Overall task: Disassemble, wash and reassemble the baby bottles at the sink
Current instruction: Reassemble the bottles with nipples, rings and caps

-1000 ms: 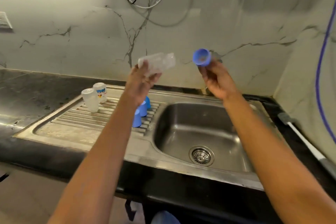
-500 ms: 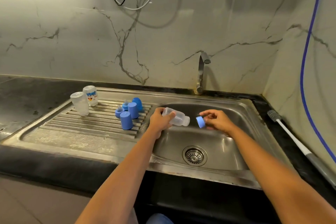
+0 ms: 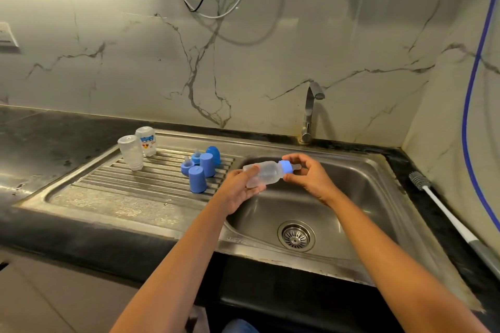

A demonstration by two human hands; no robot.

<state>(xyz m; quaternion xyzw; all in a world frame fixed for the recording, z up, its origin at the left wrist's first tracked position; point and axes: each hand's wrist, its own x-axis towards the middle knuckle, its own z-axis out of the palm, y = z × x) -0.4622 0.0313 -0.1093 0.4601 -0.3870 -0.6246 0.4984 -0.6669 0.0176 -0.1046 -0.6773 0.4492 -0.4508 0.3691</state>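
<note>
Marble wall behind, steel sink (image 3: pixel 378 186) below: my left hand (image 3: pixel 238 189) grips the clear bottle (image 3: pixel 266 176) over the basin, while my right hand (image 3: pixel 311 178) pinches its blue collar (image 3: pixel 286 167). Probably light, wet, slippery plastic; best held round the body.

Above left half of stainless steel sink basin (image 3: pixel 359 189): clear plastic bottle with blue collar (image 3: pixel 266 176). Left of basin, on ribbed steel drainboard (image 3: pixel 113 203): blue plastic caps (image 3: pixel 197 179) near, two upturned clear bottles (image 3: pixel 130 153) farther. Behind basin: metal tap (image 3: pixel 309 113). Right of basin: white-handled bottle brush (image 3: pixel 418 178).
</note>
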